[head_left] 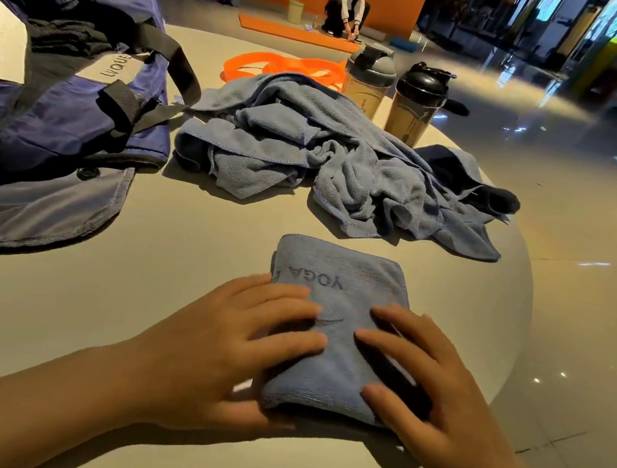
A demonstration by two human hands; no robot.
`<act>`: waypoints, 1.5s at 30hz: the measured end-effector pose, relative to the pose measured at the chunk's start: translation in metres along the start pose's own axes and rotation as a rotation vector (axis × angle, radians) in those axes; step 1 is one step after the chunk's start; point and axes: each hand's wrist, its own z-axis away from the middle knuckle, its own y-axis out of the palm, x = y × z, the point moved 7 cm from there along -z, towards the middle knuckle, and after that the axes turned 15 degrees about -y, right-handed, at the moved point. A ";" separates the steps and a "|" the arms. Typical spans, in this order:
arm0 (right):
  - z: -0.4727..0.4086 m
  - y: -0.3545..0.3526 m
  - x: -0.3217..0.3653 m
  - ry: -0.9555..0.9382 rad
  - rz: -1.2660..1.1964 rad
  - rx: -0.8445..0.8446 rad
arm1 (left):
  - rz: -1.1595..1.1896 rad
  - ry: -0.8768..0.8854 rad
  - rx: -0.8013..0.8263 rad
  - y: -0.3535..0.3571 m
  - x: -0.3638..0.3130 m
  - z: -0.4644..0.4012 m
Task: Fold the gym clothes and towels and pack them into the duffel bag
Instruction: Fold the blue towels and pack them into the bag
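Folding step near done — both hands, left (pixel 240 341) and right (pixel 431 393), lie flat with fingers straight on the folded towel (pixel 340 300) at the surface's (pixel 170 272) near edge; next, likely lift it into the duffel bag (pixel 74 113) far left — crumpled towels (pixel 331 160) remain

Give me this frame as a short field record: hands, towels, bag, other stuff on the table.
left hand: flat on folded towel, fingers straight
right hand: flat on the same towel
folded towel: blue, near table edge, YOGA lettering facing away
unfolded towels: crumpled blue heap mid-table
duffel bag: navy, open, dark clothing inside, left of heap
shaker bottles: two, upright behind heap
orange band: behind heap
table: round, light
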 end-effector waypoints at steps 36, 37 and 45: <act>-0.057 0.026 -0.008 0.135 0.070 0.152 | -0.111 -0.445 0.379 0.024 0.033 -0.010; -0.056 0.032 -0.013 0.165 0.089 0.212 | -0.120 -0.432 0.380 0.024 0.035 -0.009; -0.063 0.020 -0.014 0.228 0.598 0.317 | -0.084 -0.547 0.165 -0.011 0.078 0.013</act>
